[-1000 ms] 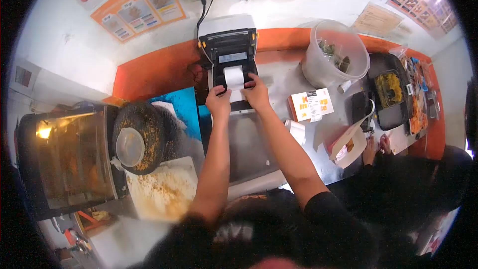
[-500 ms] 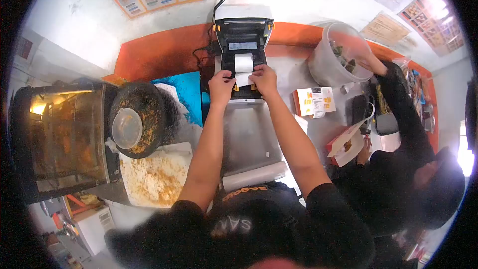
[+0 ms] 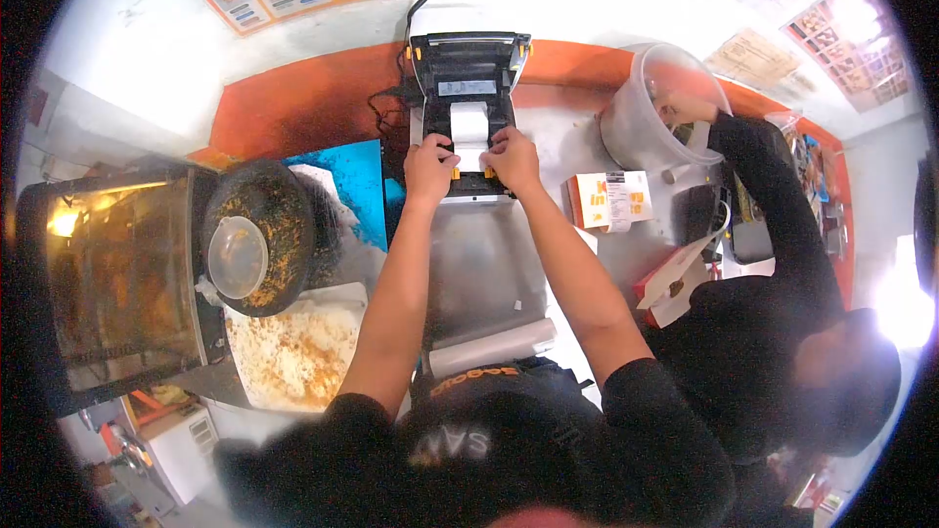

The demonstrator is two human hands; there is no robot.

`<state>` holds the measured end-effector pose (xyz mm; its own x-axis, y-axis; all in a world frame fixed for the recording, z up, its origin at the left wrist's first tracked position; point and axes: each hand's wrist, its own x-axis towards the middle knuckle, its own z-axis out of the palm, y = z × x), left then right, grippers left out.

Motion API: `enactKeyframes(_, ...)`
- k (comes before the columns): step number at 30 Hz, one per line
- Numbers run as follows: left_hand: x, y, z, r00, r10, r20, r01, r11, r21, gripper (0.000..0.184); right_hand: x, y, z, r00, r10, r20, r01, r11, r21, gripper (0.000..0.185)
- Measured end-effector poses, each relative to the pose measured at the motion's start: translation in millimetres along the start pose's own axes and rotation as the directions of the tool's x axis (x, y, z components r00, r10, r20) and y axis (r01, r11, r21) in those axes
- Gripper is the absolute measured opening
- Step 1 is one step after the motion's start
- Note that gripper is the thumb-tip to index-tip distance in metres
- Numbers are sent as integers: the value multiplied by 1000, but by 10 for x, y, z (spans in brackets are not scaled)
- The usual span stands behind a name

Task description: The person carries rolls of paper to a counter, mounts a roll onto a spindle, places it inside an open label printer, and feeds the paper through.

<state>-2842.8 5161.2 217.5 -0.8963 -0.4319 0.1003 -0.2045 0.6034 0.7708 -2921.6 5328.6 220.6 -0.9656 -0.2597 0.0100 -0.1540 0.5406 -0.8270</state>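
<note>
A label printer (image 3: pixel 468 68) stands with its lid raised against the wall side of the counter. Inside it sits a white paper roll (image 3: pixel 469 117), and its loose strip (image 3: pixel 469 155) runs toward me. My left hand (image 3: pixel 428 170) pinches the strip's left edge, fingers closed. On the opposite edge, the fingers of my right hand (image 3: pixel 512 162) are likewise closed on the paper strip. Both hands rest low over the printer's front, near its yellow tabs. Fingertips partly cover the strip's edges.
On my right, a co-worker's hand (image 3: pixel 690 110) reaches into a clear bucket (image 3: pixel 626 132). A printed box (image 3: pixel 608 200) and an open red-and-white carton (image 3: pixel 675 288) are nearby. At left are a crumb-covered dark bowl (image 3: pixel 284 279) and a glass-fronted warmer (image 3: pixel 117 279).
My hands stay at the paper strip, with small finger shifts. The co-worker's hand has moved deeper into the bucket. The whole view has shifted slightly.
</note>
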Motion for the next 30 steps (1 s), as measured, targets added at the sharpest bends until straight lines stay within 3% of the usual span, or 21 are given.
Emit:
enactKeyframes(9,-19,54,-3,999,-35,-12,36,996,85,37,44,64,3,996,14,93,-1,992,-130,30)
enactKeyframes(12,-26,43,-17,1000,-16,-8,17,989,146,35,-5,44,-30,991,-68,117,79,993,-89,22)
enactKeyframes(15,-7,28,-48,997,-79,13,77,990,118,31,-104,-9,-99,980,-170,106,184,972,-148,17)
enactKeyframes(18,-28,52,-47,993,-82,89,62,976,211,22,-180,21,-119,954,-284,98,300,925,-236,17)
enactKeyframes(21,-84,121,-89,999,13,30,-18,984,175,15,-213,81,-112,924,-354,147,383,863,-330,18)
enactKeyframes(23,-147,183,-193,975,162,154,-207,913,351,13,-246,104,-132,891,-435,131,453,832,-319,18)
enactKeyframes(24,-208,227,-236,974,161,156,-208,913,352,13,-266,83,-154,892,-433,131,451,833,-319,18)
enactKeyframes(26,-324,289,-309,942,305,140,-335,878,341,15,-304,48,-183,892,-420,166,451,835,-316,20)
enactKeyframes(30,-335,269,-341,909,373,185,-415,841,346,20,-333,11,-129,913,-388,123,405,837,-368,20)
